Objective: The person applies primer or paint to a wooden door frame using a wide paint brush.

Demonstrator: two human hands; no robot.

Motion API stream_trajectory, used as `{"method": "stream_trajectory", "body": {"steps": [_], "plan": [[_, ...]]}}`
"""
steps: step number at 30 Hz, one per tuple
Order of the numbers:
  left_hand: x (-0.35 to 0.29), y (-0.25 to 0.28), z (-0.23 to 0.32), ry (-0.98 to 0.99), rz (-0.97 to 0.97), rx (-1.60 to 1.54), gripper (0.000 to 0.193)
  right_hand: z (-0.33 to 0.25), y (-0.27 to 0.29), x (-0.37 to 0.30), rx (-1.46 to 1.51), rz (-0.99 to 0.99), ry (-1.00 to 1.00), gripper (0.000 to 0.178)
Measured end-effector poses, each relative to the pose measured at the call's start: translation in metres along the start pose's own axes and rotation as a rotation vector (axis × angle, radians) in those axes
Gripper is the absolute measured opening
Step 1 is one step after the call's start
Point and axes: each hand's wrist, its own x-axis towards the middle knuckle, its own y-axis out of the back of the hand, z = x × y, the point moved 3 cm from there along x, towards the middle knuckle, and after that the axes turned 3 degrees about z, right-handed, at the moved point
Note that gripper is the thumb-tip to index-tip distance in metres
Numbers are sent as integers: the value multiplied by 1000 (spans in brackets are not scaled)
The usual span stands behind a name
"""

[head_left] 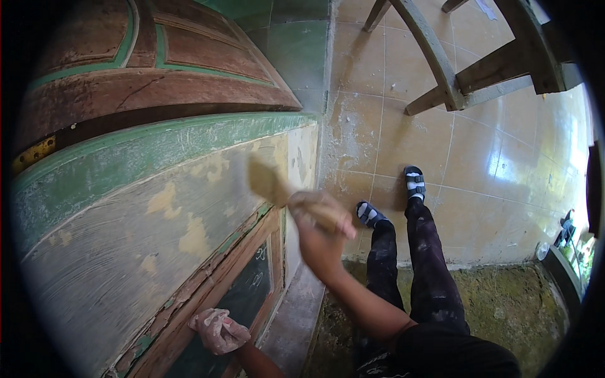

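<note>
My right hand (318,223), in a dusty, pale glove, is closed around the wooden handle of a flat, tan-bladed hand tool (268,181). Motion smears the blade, so I cannot tell whether it is a scraper or a brush. It is in front of the pale wall surface (135,242), which has cream patches and streaky grey marks. Lower down, my left hand (220,331), in a whitish stained glove, has its fingers bent against the worn wooden window frame (165,331). Dark glass (220,309) lies beside that hand.
Above the wall runs a green painted ledge (170,135), with a brown panelled shutter (189,82) beyond it. A wooden trestle (466,75) stands at the upper right. Whitish crumbs lie on the tan tiled floor (416,145). A mossy strip (504,296) borders the tiles.
</note>
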Motion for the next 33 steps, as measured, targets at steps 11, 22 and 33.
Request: {"method": "stream_trajectory", "body": {"steps": [11,22,33], "plan": [[-12,7,-5,149,-53,-9,14,-119,-41,-14,-1,-293,105,18],[0,0,0,102,-57,-86,15,-50,-41,-27,-73,-166,-40,8],[2,4,-1,94,-90,-104,20,-96,-23,-40,-113,-71,-57,7]]}}
